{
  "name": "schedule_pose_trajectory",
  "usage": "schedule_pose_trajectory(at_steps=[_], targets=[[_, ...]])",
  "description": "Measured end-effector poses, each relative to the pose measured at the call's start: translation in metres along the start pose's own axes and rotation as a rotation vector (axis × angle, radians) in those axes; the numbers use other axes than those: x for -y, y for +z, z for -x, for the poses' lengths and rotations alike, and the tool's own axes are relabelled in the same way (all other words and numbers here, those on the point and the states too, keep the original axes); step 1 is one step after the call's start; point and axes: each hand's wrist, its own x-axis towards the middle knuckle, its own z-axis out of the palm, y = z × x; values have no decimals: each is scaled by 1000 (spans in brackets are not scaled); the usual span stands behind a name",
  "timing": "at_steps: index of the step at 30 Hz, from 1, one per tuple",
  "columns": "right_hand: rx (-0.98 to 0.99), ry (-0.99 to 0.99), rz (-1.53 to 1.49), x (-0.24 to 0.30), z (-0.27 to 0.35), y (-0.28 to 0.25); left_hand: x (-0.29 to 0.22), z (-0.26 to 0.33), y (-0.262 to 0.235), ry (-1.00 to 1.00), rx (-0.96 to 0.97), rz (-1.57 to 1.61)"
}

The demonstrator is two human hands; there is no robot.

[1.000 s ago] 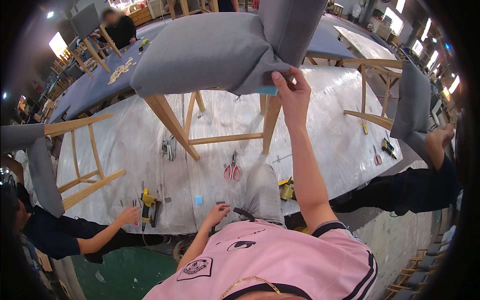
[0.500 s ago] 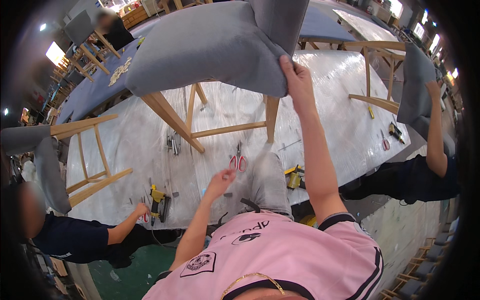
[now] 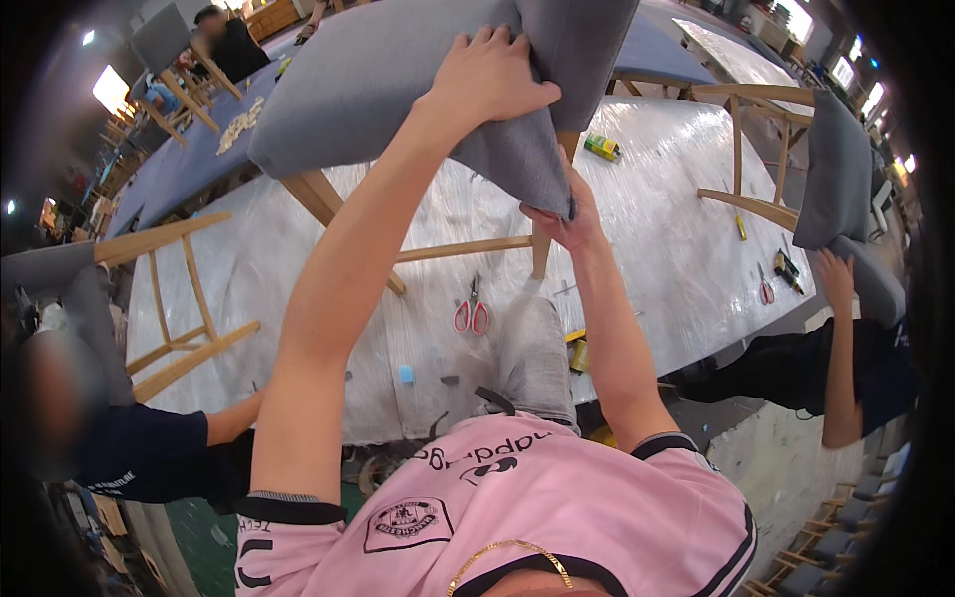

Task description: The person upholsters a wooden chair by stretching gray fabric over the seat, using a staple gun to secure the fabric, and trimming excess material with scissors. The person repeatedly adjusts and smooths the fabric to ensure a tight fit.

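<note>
A chair with a grey upholstered seat [image 3: 348, 90] and wooden legs stands on the plastic-covered table in front of me. My left hand [image 3: 487, 78] lies on the seat's top near the backrest [image 3: 582, 50], palm down and fingers spread. Below it, a pointed flap of grey fabric [image 3: 532, 159] hangs at the seat corner. My right hand [image 3: 569, 211] closes on the lower tip of this flap, beside the chair's front leg [image 3: 540, 251]. Red-handled scissors [image 3: 472, 310] lie on the table near my knee.
A yellow tool [image 3: 579, 350], partly hidden by my right forearm, lies at the table [image 3: 657, 289] edge. A green-and-yellow box [image 3: 602, 147] sits behind the chair. Co-workers stand left and right beside other grey chairs [image 3: 834, 164]. More scissors [image 3: 765, 287] lie at right.
My left hand has risen from near the scissors onto the seat. My right hand has moved down from the seat's side to the fabric tip, and the flap now hangs lower.
</note>
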Motion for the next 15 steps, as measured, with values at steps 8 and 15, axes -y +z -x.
schedule_pose_trajectory(at_steps=[8, 15], targets=[[-307, 258, 462, -143, 11, -76, -13, 1, 15, -61, -160, 53], [-529, 1011, 1368, -308, 60, -228, -8, 3, 15, -34, -216, 202]])
